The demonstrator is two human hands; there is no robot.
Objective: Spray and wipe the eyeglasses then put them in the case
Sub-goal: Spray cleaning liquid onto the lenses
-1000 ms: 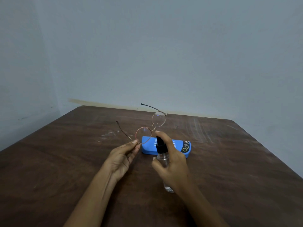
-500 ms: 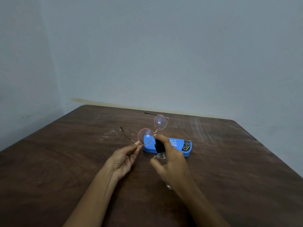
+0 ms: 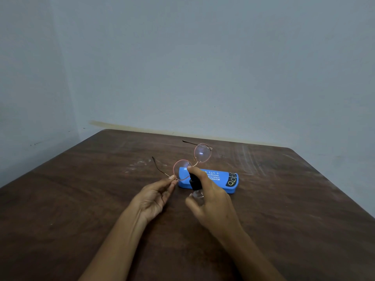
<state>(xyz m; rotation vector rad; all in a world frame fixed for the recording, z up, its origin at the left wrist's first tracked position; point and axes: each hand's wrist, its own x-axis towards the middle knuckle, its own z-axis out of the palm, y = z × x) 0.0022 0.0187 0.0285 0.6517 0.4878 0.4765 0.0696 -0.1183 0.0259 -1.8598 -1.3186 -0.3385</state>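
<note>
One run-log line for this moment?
phase: spraying | left hand: holds eyeglasses | right hand: holds spray bottle | case: shut, on table

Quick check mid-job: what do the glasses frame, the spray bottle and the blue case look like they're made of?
Glasses frame: thin metal wire, rose-gold sheen, with dark temple tips; clear lenses catch a glare.
Spray bottle: clear body, plastic or glass, hard to tell; the nozzle cap is matte black, probably plastic.
Blue case: smooth rounded shell with a soft highlight and printed text, likely hard plastic or a coated shell.
</note>
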